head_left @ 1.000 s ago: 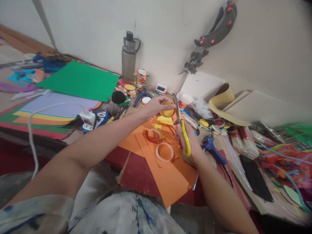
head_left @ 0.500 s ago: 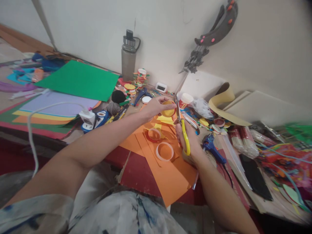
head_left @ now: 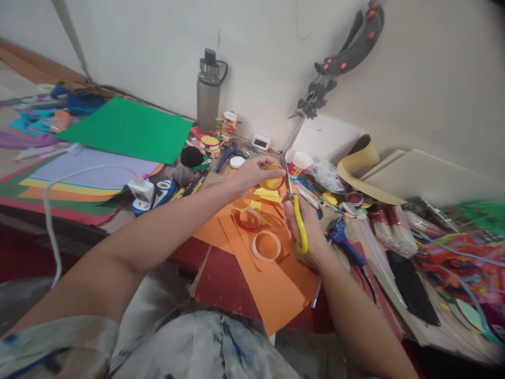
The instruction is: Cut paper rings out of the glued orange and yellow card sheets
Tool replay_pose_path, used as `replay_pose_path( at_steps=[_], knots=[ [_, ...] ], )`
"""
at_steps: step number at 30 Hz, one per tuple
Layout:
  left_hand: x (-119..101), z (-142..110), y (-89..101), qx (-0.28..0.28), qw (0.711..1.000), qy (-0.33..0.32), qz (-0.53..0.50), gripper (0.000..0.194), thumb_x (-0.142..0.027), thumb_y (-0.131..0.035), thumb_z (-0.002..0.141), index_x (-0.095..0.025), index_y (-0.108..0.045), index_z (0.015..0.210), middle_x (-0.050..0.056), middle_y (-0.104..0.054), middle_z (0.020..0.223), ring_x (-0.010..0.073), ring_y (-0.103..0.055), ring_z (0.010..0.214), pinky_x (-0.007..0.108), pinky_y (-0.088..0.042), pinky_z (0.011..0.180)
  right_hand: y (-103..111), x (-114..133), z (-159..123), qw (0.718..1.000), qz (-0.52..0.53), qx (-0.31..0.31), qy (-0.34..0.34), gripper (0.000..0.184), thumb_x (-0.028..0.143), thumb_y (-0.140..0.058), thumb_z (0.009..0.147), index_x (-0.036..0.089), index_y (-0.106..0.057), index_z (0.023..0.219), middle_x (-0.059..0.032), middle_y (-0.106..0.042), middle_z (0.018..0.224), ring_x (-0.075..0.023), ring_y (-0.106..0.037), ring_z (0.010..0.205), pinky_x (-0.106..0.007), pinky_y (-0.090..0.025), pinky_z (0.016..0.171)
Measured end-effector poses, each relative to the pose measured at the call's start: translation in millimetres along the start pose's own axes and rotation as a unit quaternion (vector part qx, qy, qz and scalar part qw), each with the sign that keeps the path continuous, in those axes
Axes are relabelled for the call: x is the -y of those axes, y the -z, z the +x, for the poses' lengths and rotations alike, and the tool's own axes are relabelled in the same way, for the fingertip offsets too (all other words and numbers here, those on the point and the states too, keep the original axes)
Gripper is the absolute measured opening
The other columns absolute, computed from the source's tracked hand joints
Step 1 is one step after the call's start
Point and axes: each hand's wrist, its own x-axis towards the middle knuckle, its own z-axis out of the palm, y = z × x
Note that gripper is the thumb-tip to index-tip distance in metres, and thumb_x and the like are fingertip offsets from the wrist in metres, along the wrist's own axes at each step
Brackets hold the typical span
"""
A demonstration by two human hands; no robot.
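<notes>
Between the thumb and fingers of my left hand [head_left: 254, 173] is a round yellow paper piece [head_left: 272, 181] with an orange-red edge. My right hand [head_left: 305, 221] is closed round the yellow handles of a pair of scissors [head_left: 299, 223]. The blades point up and away, right beside the round piece; whether they touch its edge I cannot tell. Below my hands lie orange paper sheets [head_left: 276, 300]. On them rest a pale ring [head_left: 266, 246], a second ring [head_left: 250, 217] among yellow and red scraps, and a yellow paper piece [head_left: 269, 193].
A blue glue gun [head_left: 343, 239] lies right of my right hand. Behind stand a paper cup [head_left: 300, 164], a small digital clock [head_left: 261, 141] and a grey bottle [head_left: 208, 97]. Coloured sheets [head_left: 130, 129] and a white-corded power strip [head_left: 153, 195] are at the left.
Both hands and the scissors stay in nearly the same place beside the round yellow piece. Only a very slight shift of the view shows.
</notes>
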Motion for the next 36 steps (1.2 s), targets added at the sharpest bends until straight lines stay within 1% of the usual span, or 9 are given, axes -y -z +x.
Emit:
replay_pose_path(
  at_steps=[3, 7, 9, 12, 15, 20, 24, 29, 36],
  knots=[
    [-4, -1, -0.3, 0.014, 1.0, -0.014, 0.006, 0.052, -0.036, -0.113, 0.064, -0.017, -0.07, 0.089, -0.007, -0.071, 0.075, 0.0075, -0.06, 0.062, 0.024, -0.036, 0.056, 0, -1, 1, 1.0, -0.013, -0.007, 0.008, 0.056, 0.082, -0.053, 0.104, 0.027, -0.053, 0.09, 0.0038, -0.05, 0.072, -0.0171, -0.046, 0.067, -0.032, -0.038, 0.066],
    [-4, 1, 1.7, -0.003, 1.0, -0.013, 0.017, 0.057, -0.033, -0.114, 0.062, -0.017, -0.071, 0.097, -0.006, -0.072, 0.077, 0.0076, -0.059, 0.061, 0.026, -0.036, 0.056, -1, -7, 1, 1.0, 0.004, -0.005, 0.007, 0.057, 0.083, -0.055, 0.105, 0.027, -0.056, 0.093, 0.0026, -0.052, 0.073, -0.0174, -0.047, 0.068, -0.031, -0.037, 0.062],
    [-1, 3, 3.2, -0.008, 1.0, -0.006, 0.016, 0.058, -0.032, -0.114, 0.062, -0.017, -0.072, 0.099, -0.006, -0.073, 0.078, 0.0087, -0.06, 0.062, 0.026, -0.038, 0.058, -3, -11, 0, 1.0, 0.025, 0.002, -0.005, 0.057, 0.083, -0.056, 0.105, 0.027, -0.058, 0.096, 0.0022, -0.052, 0.072, -0.0181, -0.049, 0.068, -0.03, -0.037, 0.059],
    [4, 7, 4.7, 0.01, 1.0, -0.018, -0.019, 0.058, -0.03, -0.115, 0.06, -0.016, -0.071, 0.096, -0.004, -0.074, 0.081, 0.0098, -0.065, 0.07, 0.027, -0.048, 0.069, -4, -15, 0, 0.999, 0.041, 0.004, -0.012, 0.057, 0.083, -0.055, 0.107, 0.027, -0.057, 0.097, 0.0026, -0.05, 0.071, -0.0178, -0.048, 0.066, -0.03, -0.037, 0.058],
    [7, 10, 5.0, 0.028, 0.997, -0.041, -0.054, 0.06, -0.03, -0.116, 0.056, -0.016, -0.069, 0.092, -0.005, -0.075, 0.082, 0.0097, -0.067, 0.074, 0.028, -0.053, 0.078, -4, -13, 1, 0.999, 0.041, 0.002, -0.011, 0.055, 0.081, -0.054, 0.108, 0.027, -0.056, 0.096, 0.003, -0.049, 0.073, -0.0172, -0.047, 0.066, -0.03, -0.038, 0.06],
    [11, 11, 4.6, 0.059, 0.996, -0.028, -0.058, 0.064, -0.034, -0.116, 0.056, -0.016, -0.069, 0.095, -0.003, -0.077, 0.086, 0.0109, -0.069, 0.075, 0.03, -0.053, 0.078, 1, -4, 1, 1.0, 0.013, 0.013, 0.021, 0.051, 0.078, -0.055, 0.107, 0.027, -0.056, 0.1, 0.0039, -0.052, 0.077, -0.0171, -0.047, 0.068, -0.033, -0.042, 0.066],
    [14, 12, 5.0, 0.069, 0.996, -0.037, -0.043, 0.069, -0.041, -0.118, 0.051, -0.016, -0.07, 0.094, -0.003, -0.076, 0.085, 0.0115, -0.068, 0.075, 0.03, -0.052, 0.076, 1, -5, 2, 1.0, 0.01, 0.017, 0.017, 0.053, 0.08, -0.051, 0.107, 0.027, -0.053, 0.099, 0.0031, -0.053, 0.078, -0.0181, -0.049, 0.07, -0.034, -0.043, 0.067],
    [14, 11, 5.4, 0.072, 0.996, -0.054, -0.028, 0.069, -0.045, -0.117, 0.05, -0.015, -0.072, 0.093, -0.001, -0.077, 0.088, 0.0126, -0.07, 0.08, 0.032, -0.054, 0.082, -1, -11, 3, 0.999, 0.03, 0.018, 0.008, 0.055, 0.082, -0.055, 0.105, 0.027, -0.054, 0.1, 0.0003, -0.054, 0.077, -0.021, -0.052, 0.074, -0.035, -0.042, 0.064],
    [13, 11, 5.4, 0.069, 0.996, -0.044, -0.019, 0.068, -0.043, -0.115, 0.052, -0.017, -0.07, 0.095, -0.001, -0.077, 0.09, 0.0135, -0.069, 0.082, 0.033, -0.052, 0.084, -2, -10, -1, 0.999, 0.035, 0.02, -0.012, 0.055, 0.083, -0.055, 0.105, 0.028, -0.053, 0.099, 0.0023, -0.05, 0.074, -0.0188, -0.048, 0.069, -0.031, -0.039, 0.057]
  ],
)
